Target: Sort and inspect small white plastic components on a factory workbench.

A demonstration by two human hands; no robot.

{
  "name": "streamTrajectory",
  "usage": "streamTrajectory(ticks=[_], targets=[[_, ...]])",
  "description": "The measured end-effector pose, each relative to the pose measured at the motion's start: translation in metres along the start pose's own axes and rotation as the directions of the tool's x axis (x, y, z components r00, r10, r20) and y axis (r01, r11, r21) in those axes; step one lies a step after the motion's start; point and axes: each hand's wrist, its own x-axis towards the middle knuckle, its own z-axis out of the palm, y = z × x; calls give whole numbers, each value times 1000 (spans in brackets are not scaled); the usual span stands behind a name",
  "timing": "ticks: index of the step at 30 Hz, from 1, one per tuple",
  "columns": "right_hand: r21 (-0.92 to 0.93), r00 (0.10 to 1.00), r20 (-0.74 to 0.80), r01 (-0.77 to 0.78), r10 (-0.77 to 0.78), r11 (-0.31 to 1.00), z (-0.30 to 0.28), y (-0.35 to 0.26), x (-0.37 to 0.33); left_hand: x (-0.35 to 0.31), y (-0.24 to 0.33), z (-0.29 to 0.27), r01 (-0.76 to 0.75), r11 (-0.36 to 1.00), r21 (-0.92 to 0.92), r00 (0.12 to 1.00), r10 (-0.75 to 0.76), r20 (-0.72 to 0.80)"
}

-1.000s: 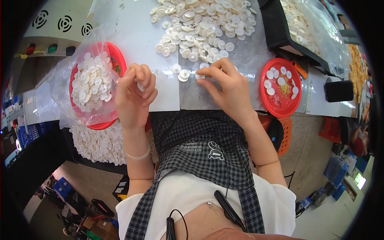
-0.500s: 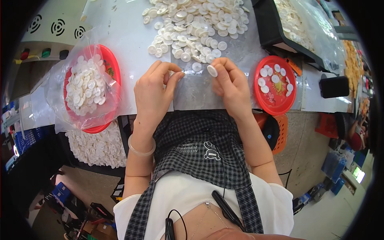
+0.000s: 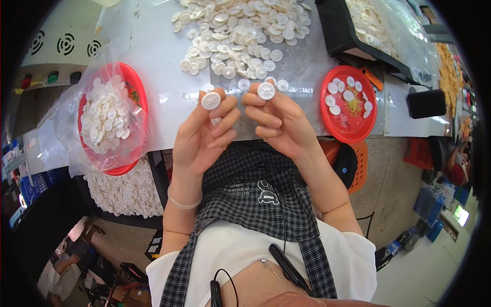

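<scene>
At the near edge of the grey worktable (image 3: 153, 61) we hold two small white round plastic discs up. Our left hand (image 3: 204, 135) pinches one disc (image 3: 210, 100) between thumb and fingertips, the other fingers loosely curled. Our right hand (image 3: 279, 120) pinches the second disc (image 3: 266, 90) the same way. A big loose pile of white discs (image 3: 240, 30) lies at the far side (many are left, we judge). The red plastic bowl lined with a clear bag (image 3: 110, 120) at the left edge is nearly full; the red plate (image 3: 350, 107) at the right holds only a few.
</scene>
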Motion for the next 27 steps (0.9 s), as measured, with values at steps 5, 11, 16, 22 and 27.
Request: streamTrajectory(ticks=[5, 11, 16, 22, 27], targets=[[-166, 996, -22, 84, -89, 982, 3, 1, -4, -1, -3, 7, 71, 955, -290, 997, -75, -4], [-330, 986, -41, 138, -160, 934, 12, 5, -5, -4, -2, 5, 40, 955, -294, 999, -45, -9], [-417, 968, -45, 206, -247, 885, 14, 6, -2, -8, 1, 3, -4, 973, -232, 1000, 1, -13], [-532, 959, 3, 240, -282, 812, 2, 2, -2, -9, 1, 4, -47, 984, -170, 997, 35, -73], [-749, 935, -62, 187, -348, 636, 7, 4, -6, -6, 1, 4, -117, 993, 29, 987, 120, -105]])
